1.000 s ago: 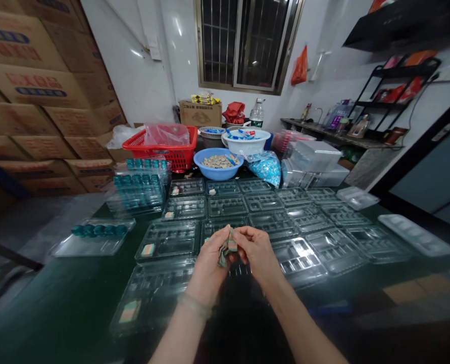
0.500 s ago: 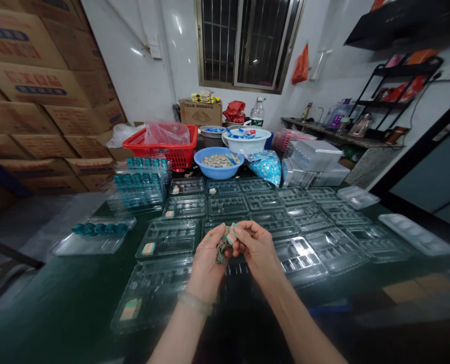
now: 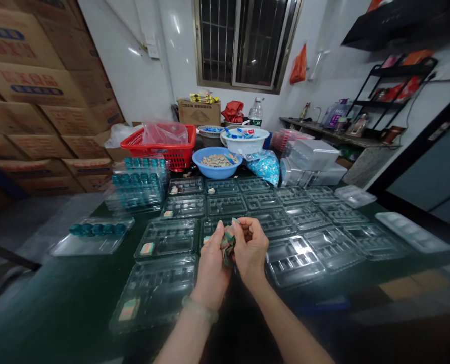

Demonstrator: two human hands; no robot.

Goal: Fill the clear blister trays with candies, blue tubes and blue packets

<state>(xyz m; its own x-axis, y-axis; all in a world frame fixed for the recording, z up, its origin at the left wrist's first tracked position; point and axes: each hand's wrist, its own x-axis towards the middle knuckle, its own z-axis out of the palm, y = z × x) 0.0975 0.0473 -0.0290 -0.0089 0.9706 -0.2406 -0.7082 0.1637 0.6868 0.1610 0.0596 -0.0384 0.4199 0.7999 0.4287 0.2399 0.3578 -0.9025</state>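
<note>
My left hand (image 3: 212,263) is closed around a bunch of small striped pieces (image 3: 228,242) in pastel pink, cream and green. At the top of this bunch, the fingertips of my right hand (image 3: 250,247) pinch a small greenish piece, mostly hidden. Beneath and around my hands lie rows of clear plastic trays (image 3: 167,237) with moulded compartments. A striped piece (image 3: 129,309) sits in the nearest left tray, and another striped piece (image 3: 147,248) in the tray behind it. Just left of my left fingers, a further piece (image 3: 206,239) shows in a tray.
Behind the trays stand a blue basin (image 3: 197,164) of similar pieces, a white basin (image 3: 247,147) of blue packets and a red basket (image 3: 179,156). Teal-filled trays (image 3: 139,184) are stacked at left, clear boxes (image 3: 313,156) at right. One teal-filled tray (image 3: 96,240) lies apart.
The striped piece between my fingertips is no longer seen there, and one now shows in the tray beside my left hand. My right hand has turned more upright against the bunch.
</note>
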